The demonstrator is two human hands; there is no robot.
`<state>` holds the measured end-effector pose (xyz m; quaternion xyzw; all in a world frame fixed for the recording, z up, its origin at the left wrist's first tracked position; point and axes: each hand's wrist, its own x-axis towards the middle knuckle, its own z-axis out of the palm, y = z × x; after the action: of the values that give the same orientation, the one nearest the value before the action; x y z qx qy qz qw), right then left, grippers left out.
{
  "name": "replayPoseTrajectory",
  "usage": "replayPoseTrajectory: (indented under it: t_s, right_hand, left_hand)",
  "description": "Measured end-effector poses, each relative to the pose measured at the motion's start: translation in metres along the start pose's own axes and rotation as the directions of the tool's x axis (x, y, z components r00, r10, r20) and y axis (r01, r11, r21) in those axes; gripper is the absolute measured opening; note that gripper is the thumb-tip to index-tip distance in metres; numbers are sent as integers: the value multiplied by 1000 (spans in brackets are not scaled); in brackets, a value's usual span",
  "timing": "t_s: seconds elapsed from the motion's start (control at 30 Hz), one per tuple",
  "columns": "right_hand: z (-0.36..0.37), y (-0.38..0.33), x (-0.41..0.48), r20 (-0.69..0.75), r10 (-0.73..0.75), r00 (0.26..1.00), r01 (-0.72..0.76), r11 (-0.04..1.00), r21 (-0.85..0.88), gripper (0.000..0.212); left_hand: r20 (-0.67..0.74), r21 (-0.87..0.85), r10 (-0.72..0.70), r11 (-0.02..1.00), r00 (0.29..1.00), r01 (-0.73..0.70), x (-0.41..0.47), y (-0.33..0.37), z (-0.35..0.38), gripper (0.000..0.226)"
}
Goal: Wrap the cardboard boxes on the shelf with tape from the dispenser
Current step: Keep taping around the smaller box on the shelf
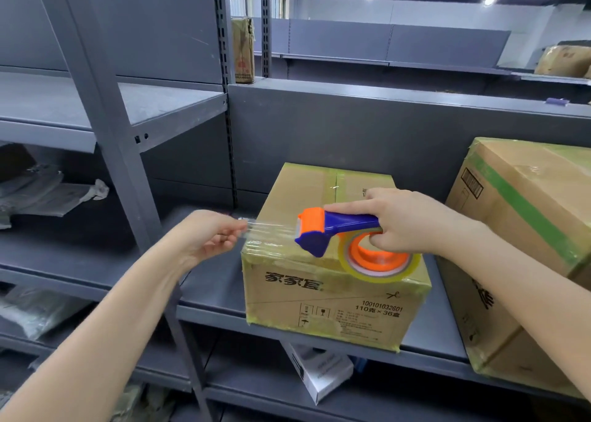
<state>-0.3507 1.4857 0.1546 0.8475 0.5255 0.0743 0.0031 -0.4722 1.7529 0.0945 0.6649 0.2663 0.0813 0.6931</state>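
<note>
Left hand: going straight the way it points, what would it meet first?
Likely the tape dispenser, along the tape strip the left hand pinches; the cardboard box edge lies close below, depth unclear.

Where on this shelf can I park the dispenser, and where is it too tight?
Bare shelf deck lies left of the small box, up to the slanted upright, below the left hand. The upper left shelf is bare too. Tight: the gap between the small box and the big box.
</note>
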Motion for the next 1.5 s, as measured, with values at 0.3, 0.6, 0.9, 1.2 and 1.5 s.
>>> replayPoseTrajectory:
  t_s: [0.3, 0.6, 0.9, 1.2, 1.5]
  right_hand:
    - [-3, -12, -7, 122, 55, 991, -35, 986, -161, 69]
    - [-3, -17, 0, 165, 65, 984, -33, 981, -192, 68]
    - [-5, -21, 8, 224, 33, 974, 11, 981, -194, 67]
    - [-5, -21, 11, 225, 18, 974, 27, 980, -197, 68]
    - [-6, -23, 10, 224, 24, 974, 24, 977, -212, 67]
  left_hand:
    - [-31, 222, 92, 972, 995, -83, -2, -25, -11, 24]
    - [-52, 279, 108, 956, 993, -89, 11, -44, -9, 28]
    - [17, 228, 8, 973, 1000, -12, 10, -57, -2, 40]
    - [-77, 371, 206, 914, 975, -164, 1, -70, 6, 42]
    - [-40, 795, 802, 386, 596, -467, -12, -65, 21, 18]
